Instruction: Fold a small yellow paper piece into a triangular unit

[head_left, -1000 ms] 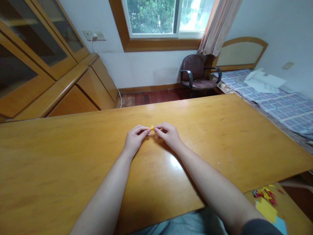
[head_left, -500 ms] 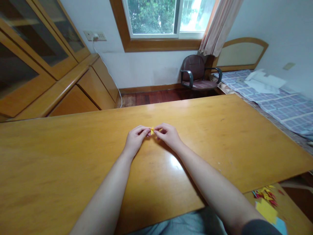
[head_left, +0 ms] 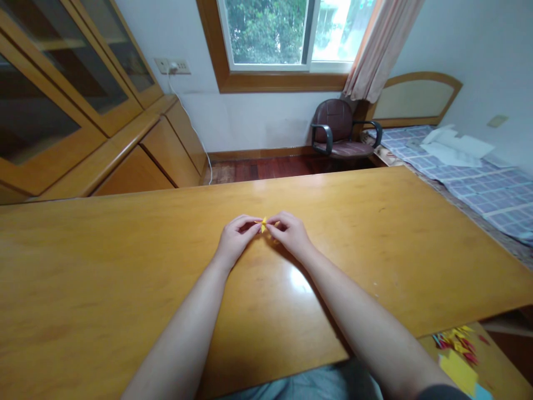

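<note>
Over the middle of the wooden table, a small yellow origami piece (head_left: 264, 224) is held between my two hands, with pointed tips sticking out above and below. My left hand (head_left: 235, 238) pinches its left side between thumb and fingers. On the opposite side, my right hand (head_left: 290, 232) pinches it the same way, and a bit of yellow shows under those fingers. The fingertips cover much of the paper, so its full folded shape is hidden.
The wooden table (head_left: 125, 278) spreads out on both sides. A lower surface at bottom right holds a pile of yellow and red folded papers (head_left: 458, 341) and yellow paper sheets (head_left: 458, 371). Beyond the table stand an office chair (head_left: 335, 125), a bed (head_left: 478, 178) and a cabinet (head_left: 120, 133).
The origami piece has turned and opened slightly between my fingertips, showing more pointed tips above and below. Both hands keep their pinch. The whole view has shifted slightly.
</note>
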A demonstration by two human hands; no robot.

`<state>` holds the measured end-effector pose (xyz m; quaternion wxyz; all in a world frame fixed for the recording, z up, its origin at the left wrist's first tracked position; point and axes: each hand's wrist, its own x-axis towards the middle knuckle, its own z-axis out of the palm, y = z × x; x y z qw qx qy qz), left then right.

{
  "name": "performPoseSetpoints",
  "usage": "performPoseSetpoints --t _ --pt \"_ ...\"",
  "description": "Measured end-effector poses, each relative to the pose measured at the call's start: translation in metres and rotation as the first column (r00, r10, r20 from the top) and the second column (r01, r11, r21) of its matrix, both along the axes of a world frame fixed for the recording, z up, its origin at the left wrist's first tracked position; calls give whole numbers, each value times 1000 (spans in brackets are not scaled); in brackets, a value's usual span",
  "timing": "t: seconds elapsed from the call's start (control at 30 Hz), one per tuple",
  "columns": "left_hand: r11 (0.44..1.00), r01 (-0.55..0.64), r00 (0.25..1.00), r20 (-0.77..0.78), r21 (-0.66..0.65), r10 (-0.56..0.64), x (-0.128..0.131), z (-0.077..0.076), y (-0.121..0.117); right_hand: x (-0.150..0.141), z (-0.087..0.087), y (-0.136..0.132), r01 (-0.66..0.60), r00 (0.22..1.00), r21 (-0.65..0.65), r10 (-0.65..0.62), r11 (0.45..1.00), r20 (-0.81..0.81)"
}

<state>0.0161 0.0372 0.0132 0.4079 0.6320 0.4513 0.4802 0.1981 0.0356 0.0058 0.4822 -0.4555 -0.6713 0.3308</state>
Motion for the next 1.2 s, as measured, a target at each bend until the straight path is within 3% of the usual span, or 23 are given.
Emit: performPoseSetpoints --t 0.27,0.63,1.2 --pt "1000 2 1000 -8 15 -2 -1 -7 2 0 0 0 -30 999 26 30 999 -9" --pt "996 -45 994 92 -83 53 0 2 0 1 -5 3 -84 971 -204 34 975 -237" --pt "998 15 999 40 -58 -13 -3 -7 2 2 -2 3 -62 991 -90 50 994 -126"
